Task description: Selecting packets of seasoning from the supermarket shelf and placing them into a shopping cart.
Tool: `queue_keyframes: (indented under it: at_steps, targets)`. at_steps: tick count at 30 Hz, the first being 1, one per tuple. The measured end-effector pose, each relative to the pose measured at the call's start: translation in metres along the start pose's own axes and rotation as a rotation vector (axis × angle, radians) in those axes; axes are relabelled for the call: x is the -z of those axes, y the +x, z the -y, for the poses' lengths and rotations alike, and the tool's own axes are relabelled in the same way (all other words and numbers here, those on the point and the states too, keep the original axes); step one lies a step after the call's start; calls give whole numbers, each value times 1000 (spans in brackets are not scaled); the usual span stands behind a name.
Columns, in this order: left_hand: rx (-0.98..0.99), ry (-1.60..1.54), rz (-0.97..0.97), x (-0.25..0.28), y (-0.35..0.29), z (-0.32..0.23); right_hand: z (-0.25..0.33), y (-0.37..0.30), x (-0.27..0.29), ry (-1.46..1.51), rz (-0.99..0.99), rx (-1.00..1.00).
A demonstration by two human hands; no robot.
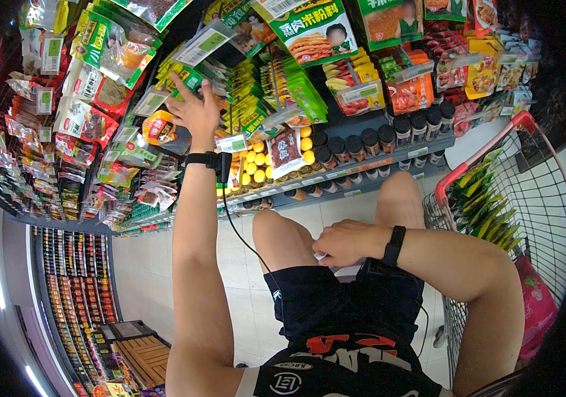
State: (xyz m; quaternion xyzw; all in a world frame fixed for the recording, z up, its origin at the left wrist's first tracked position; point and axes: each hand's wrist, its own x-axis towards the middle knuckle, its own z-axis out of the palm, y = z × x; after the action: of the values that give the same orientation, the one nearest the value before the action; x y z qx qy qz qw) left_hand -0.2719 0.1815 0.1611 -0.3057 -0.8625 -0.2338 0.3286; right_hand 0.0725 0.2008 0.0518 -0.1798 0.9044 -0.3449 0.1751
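Green seasoning packets hang in a slanted row on the upper part of the shelf, and the left hand is raised right up against them. That hand is spread open, fingers fanned and pointing up and left, with the fingertips overlapping the lower edge of the green packets; whether they truly touch cannot be told. Nothing is clasped in it. Just below and left of the palm sits an orange round packet, close to the heel of the hand. A black wrist strap circles the left wrist, and a thin black cable runs down from it toward the lap.

Lower on the shelf, right of the left forearm, a row of yellow-capped jars stands along the front edge, with a dark red packet propped before them and black-lidded jars farther toward the right end.

The right hand rests well apart from the green packets, down on the knee, loosely curled over a small white slip that peeps out under the fingers. It wears a black wristband. To the right stands a wire shopping cart with a red handle, holding green and yellow packets and a pink bag.
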Motion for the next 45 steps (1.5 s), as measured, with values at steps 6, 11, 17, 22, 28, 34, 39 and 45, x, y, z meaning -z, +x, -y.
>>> queue_keyframes:
  at_steps: [6,11,17,22,28,34,39,45]
  targets:
    - [-115,103,-27,-8,2,4,2,-1,6,12,71,-44]
    - [-222,54,8,-6,-2,11,-3,3,-2,19,42,-19]
    - [-236,102,199,9,-20,15,-11,7,-11,-7,9,-9]
    - [-334,-131,176,41,-57,18,-14,5,-9,-8,7,-34]
    - [-222,-729,647,108,-163,14,-14,3,-2,40,-43,-59]
    - [50,-1049,863,163,-290,-7,-9,2,7,91,-121,40]
    - [208,-1237,957,167,-371,-34,-10,3,21,158,-385,110]
    - [294,-1258,936,181,-404,-64,16,-36,71,738,-718,38]
